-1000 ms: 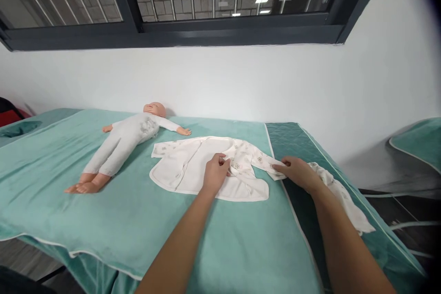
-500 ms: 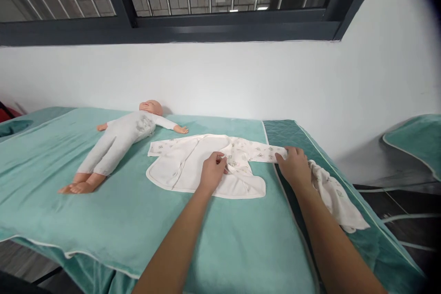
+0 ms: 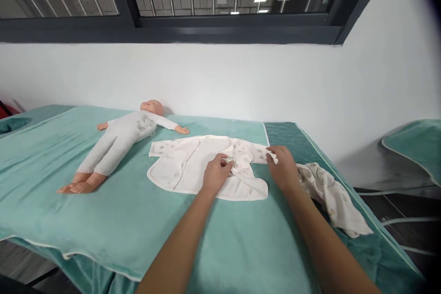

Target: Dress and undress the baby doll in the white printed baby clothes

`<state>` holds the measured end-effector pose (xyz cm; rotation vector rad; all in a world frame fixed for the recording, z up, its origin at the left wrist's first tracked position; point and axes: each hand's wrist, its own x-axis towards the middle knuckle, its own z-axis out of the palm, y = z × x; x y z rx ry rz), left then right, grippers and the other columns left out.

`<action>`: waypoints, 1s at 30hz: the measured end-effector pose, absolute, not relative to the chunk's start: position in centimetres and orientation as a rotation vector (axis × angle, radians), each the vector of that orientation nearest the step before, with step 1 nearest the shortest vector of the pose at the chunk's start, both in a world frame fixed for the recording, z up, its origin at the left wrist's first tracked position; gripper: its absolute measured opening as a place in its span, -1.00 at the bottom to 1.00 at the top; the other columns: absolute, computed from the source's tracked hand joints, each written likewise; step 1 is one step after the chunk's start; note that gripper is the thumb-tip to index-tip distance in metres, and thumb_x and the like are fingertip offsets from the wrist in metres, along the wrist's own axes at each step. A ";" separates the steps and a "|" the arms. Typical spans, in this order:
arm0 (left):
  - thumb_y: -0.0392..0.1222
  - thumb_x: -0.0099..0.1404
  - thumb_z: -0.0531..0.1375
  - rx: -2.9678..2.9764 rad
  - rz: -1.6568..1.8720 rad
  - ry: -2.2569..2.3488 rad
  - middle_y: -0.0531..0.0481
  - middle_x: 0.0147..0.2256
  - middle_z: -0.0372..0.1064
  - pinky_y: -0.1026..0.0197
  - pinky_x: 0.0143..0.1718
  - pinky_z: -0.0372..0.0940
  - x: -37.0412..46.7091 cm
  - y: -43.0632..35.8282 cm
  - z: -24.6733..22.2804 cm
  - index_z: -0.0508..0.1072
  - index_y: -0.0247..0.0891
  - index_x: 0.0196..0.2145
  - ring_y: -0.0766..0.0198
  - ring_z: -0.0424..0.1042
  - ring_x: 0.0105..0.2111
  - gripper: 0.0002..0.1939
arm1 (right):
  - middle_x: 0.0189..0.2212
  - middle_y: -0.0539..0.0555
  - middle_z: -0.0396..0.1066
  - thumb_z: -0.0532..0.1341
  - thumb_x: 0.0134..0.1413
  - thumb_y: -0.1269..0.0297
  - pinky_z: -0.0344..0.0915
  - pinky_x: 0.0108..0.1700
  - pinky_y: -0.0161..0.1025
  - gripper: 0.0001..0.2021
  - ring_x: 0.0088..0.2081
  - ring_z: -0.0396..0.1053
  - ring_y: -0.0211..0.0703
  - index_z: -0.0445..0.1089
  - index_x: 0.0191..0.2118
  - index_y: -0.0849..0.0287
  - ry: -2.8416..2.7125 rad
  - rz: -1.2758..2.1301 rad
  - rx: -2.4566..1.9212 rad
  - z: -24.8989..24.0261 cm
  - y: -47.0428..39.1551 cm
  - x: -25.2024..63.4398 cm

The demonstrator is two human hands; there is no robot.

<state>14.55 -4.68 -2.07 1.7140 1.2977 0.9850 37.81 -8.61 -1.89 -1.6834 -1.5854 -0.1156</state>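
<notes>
A white baby shirt [image 3: 196, 165] with small printed figures is spread on the green cover, its front open and sleeves out to both sides. My left hand [image 3: 216, 175] is closed in a pinch at the shirt's middle, by the front edge. The right sleeve's end is gripped between the fingers of my right hand [image 3: 283, 165], and a bit of white cuff shows there. Beside my right wrist lies a crumpled printed white cloth [image 3: 336, 200], partly hidden by the forearm.
A baby doll [image 3: 127, 131] in a white suit lies on its back at the left. The green cover [image 3: 103, 225] drapes over the front edge of the bed. Behind it stand a white wall [image 3: 206, 78] and a dark window frame [image 3: 223, 32]. Another green-covered surface [image 3: 416, 142] is at the far right.
My right hand has moved left with the sleeve end, and the sleeve now reaches less far right. My left hand has shifted slightly right. More of the crumpled cloth shows.
</notes>
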 end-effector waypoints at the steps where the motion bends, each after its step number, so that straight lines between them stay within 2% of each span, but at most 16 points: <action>1: -0.04 0.24 0.22 1.740 0.981 1.304 0.13 -0.50 0.39 0.30 -0.40 0.24 14.6 -4.6 -2.2 0.43 -0.17 -0.15 0.33 0.43 -0.52 -0.74 | -0.11 0.15 0.42 0.04 0.24 0.26 0.27 0.02 -0.12 -0.76 -0.07 0.37 -0.04 0.37 -0.06 0.13 -1.621 -0.011 -1.611 -1.7 -8.0 36.8; 4: -0.07 0.21 0.24 1.798 0.973 1.323 0.14 -0.50 0.35 0.31 -0.39 0.23 14.7 -4.5 -2.4 0.43 -0.15 -0.13 0.33 0.42 -0.50 -0.73 | -0.19 0.09 0.45 0.08 0.22 0.26 0.28 -0.06 -0.18 -0.82 -0.17 0.39 -0.10 0.38 -0.14 0.09 -1.779 0.228 -1.550 -1.0 -5.4 34.5; 9: -0.19 0.23 0.16 1.720 1.050 1.310 0.13 -0.47 0.27 0.32 -0.39 0.25 14.4 -4.5 -2.3 0.44 -0.16 -0.13 0.36 0.36 -0.49 -0.77 | -0.28 0.10 0.43 0.07 0.19 0.30 0.22 -0.16 -0.19 -0.85 -0.24 0.35 -0.10 0.38 -0.32 0.11 -1.765 0.253 -1.648 -1.7 -1.6 33.4; 13: -0.10 0.29 0.09 1.435 1.233 1.251 0.07 -0.37 0.26 0.34 -0.48 0.26 14.0 -4.7 -1.7 0.42 -0.16 -0.12 0.37 0.30 -0.47 -0.76 | -0.28 0.07 0.43 0.09 0.18 0.26 0.21 -0.17 -0.21 -0.86 -0.25 0.35 -0.11 0.39 -0.29 0.10 -1.754 0.313 -1.628 -3.2 -1.0 34.0; 16: -0.13 0.25 0.11 1.340 1.254 1.213 0.05 -0.29 0.29 0.34 -0.47 0.27 13.8 -4.8 -1.2 0.41 -0.15 -0.11 0.37 0.30 -0.44 -0.75 | -0.31 0.04 0.44 0.06 0.20 0.21 0.24 -0.18 -0.22 -0.81 -0.26 0.36 -0.11 0.40 -0.27 0.09 -1.731 0.371 -1.596 -3.5 -1.3 34.4; 20: -0.16 0.25 0.13 1.471 1.131 1.208 0.14 -0.50 0.19 0.33 -0.44 0.18 13.9 -5.4 -0.7 0.40 -0.10 -0.02 0.37 0.22 -0.51 -0.68 | -0.24 0.08 0.45 0.03 0.24 0.15 0.24 -0.11 -0.19 -0.76 -0.22 0.36 -0.10 0.39 -0.25 0.10 -1.646 0.356 -1.516 -2.5 -1.9 33.6; 22: -0.15 0.27 0.12 1.582 1.067 1.172 0.17 -0.54 0.14 0.32 -0.45 0.15 14.2 -5.9 -0.5 0.39 -0.09 -0.01 0.36 0.19 -0.54 -0.69 | -0.23 0.07 0.45 0.03 0.26 0.09 0.24 -0.10 -0.19 -0.74 -0.21 0.36 -0.10 0.39 -0.24 0.09 -1.602 0.390 -1.426 -1.8 -2.4 32.8; 26: -0.15 0.28 0.12 1.827 0.888 1.129 0.16 -0.48 0.27 0.30 -0.44 0.15 14.8 -7.0 -0.1 0.39 -0.09 -0.08 0.37 0.22 -0.54 -0.76 | -0.41 0.00 0.42 -0.01 0.28 -0.09 0.21 -0.20 -0.20 -0.59 -0.32 0.34 -0.12 0.35 -0.39 0.08 -1.694 0.622 -1.413 -0.7 -3.2 31.7; 30: -0.16 0.28 0.12 1.941 0.850 1.112 0.14 -0.42 0.33 0.30 -0.40 0.19 15.0 -7.5 0.1 0.41 -0.09 -0.13 0.36 0.27 -0.49 -0.81 | -0.41 -0.01 0.41 0.03 0.21 -0.21 0.19 -0.23 -0.21 -0.53 -0.32 0.32 -0.13 0.34 -0.42 0.09 -1.727 0.762 -1.477 0.0 -3.2 31.9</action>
